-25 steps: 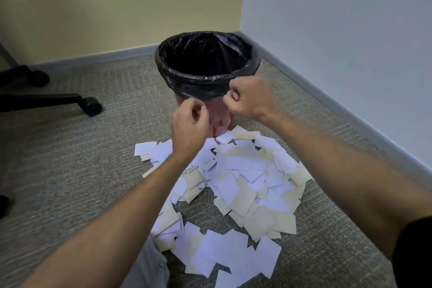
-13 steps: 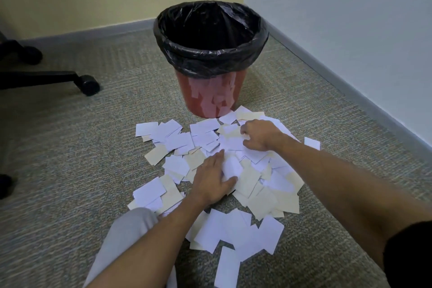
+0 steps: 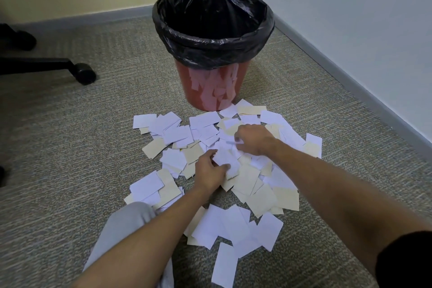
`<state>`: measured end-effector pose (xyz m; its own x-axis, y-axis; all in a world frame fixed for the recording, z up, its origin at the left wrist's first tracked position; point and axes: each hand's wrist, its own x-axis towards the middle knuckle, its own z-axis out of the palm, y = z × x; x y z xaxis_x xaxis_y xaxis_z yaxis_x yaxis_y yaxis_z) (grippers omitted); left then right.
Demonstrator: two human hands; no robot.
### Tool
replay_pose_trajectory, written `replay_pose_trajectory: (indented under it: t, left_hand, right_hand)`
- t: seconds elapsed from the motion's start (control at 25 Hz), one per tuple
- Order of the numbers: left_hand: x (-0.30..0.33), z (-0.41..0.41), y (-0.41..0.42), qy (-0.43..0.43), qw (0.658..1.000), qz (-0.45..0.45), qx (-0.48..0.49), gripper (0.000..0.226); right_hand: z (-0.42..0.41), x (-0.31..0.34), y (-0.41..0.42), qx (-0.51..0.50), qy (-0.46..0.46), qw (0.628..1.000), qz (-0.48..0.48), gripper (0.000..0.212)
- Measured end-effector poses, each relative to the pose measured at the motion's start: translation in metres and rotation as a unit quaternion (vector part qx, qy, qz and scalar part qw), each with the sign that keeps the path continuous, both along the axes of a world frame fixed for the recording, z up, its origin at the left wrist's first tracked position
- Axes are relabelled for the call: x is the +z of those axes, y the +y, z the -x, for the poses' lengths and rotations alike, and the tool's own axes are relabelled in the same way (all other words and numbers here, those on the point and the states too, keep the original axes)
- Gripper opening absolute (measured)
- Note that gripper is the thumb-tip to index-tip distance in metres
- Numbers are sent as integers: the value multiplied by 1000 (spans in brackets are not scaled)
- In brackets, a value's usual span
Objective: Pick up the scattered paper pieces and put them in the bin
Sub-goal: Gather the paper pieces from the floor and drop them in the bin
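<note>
Okay, nearest: grey trouser knee point(image 3: 131, 217) bottom left, both bare forearms reaching forward over the carpet floor point(image 3: 58, 147). Loose white and cream paper pieces point(image 3: 243, 229) lie just ahead of the knee, and the main heap spreads from there to the foot of the bin. Left hand point(image 3: 210, 170) is down in the middle of the heap, fingers curled and thumb pressed in, pinching a few white pieces. Right hand point(image 3: 252, 139) is a bit farther in, knuckles up, fingers curled into the paper; some sheets look bunched under it, edges blurred, so how many it holds I cannot tell. Beyond, the bin point(image 3: 210, 86), reddish with a black liner point(image 3: 210, 47) folded over the rim, stands upright in the corner, its base touching the far pieces; paper shows through its wall. Chair castor point(image 3: 85, 73) far left.

Judgement: gathering step, most paper not yet binned. Best to rake both hands toward each other, squeeze one thick stack, lift level, release well inside the liner so nothing slides off the rim.
</note>
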<state>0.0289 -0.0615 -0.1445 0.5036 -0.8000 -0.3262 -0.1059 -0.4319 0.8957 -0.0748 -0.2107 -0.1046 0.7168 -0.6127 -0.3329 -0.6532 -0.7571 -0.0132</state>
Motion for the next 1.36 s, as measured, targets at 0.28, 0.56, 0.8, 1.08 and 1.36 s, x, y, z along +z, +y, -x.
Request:
replay_pose_trajectory:
  t: [0.28, 0.56, 0.8, 1.08, 1.36]
  left_hand:
    - [12, -28, -1, 103, 993, 27, 58, 8]
    - [3, -12, -8, -18, 997, -9, -71, 20]
    - [-7, -5, -8, -6, 998, -13, -62, 14]
    - [-4, -8, -9, 43, 998, -25, 35, 9]
    - [7, -20, -4, 58, 995, -18, 77, 36]
  right_hand:
    - [4, 13, -26, -235, -243, 928, -154, 44]
    - [5, -17, -39, -316, -229, 902, -184, 53]
    - [-13, -33, -37, -330, -188, 908, -178, 44]
    - [-21, -34, -36, -371, -252, 867, -216, 34]
    - [-13, 9, -33, -339, -270, 843, -320, 13]
